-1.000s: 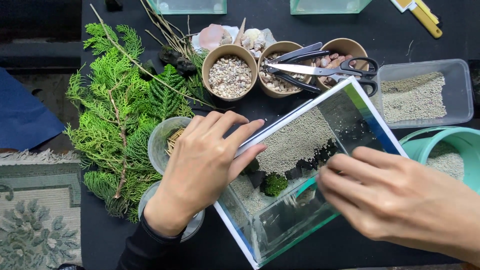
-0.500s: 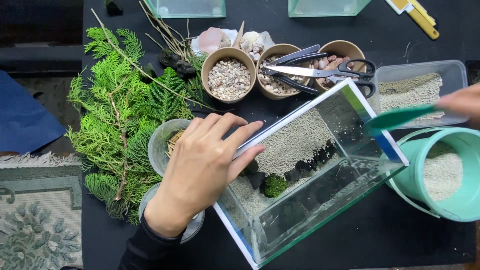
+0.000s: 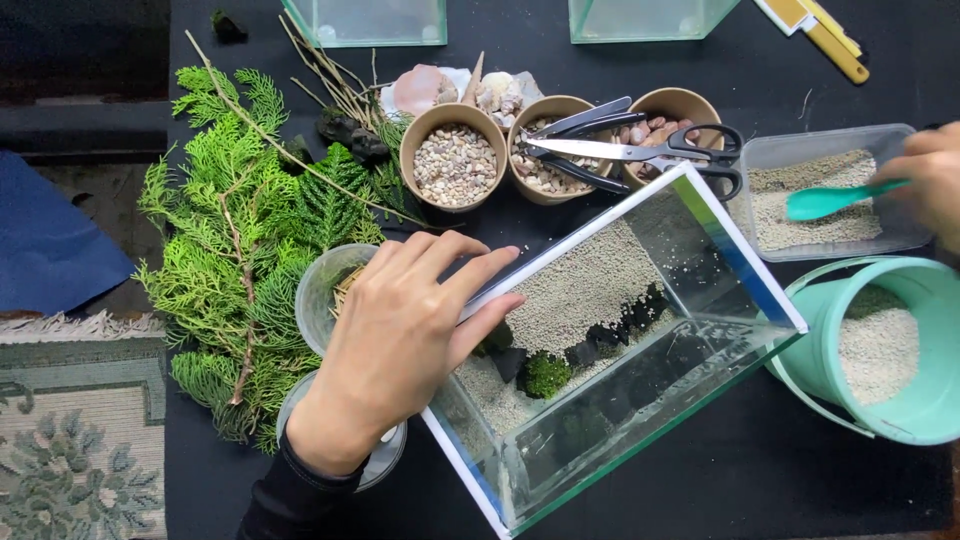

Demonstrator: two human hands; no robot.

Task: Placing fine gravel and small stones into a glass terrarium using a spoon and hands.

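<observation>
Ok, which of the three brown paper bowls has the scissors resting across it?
The scissors lie across two: the middle brown bowl of mixed pebbles and the right one holding reddish stones. Only the left bowl of pale gravel is uncovered.

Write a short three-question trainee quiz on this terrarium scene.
1. True or false: the left hand rests on the glass tank's rim.
2. What does the right hand hold? A) scissors B) a teal scoop C) a twig
3. What lies across the paper cups?

Key: 1 true. 2 B, the teal scoop over the clear tray of sand. 3 scissors.
</observation>
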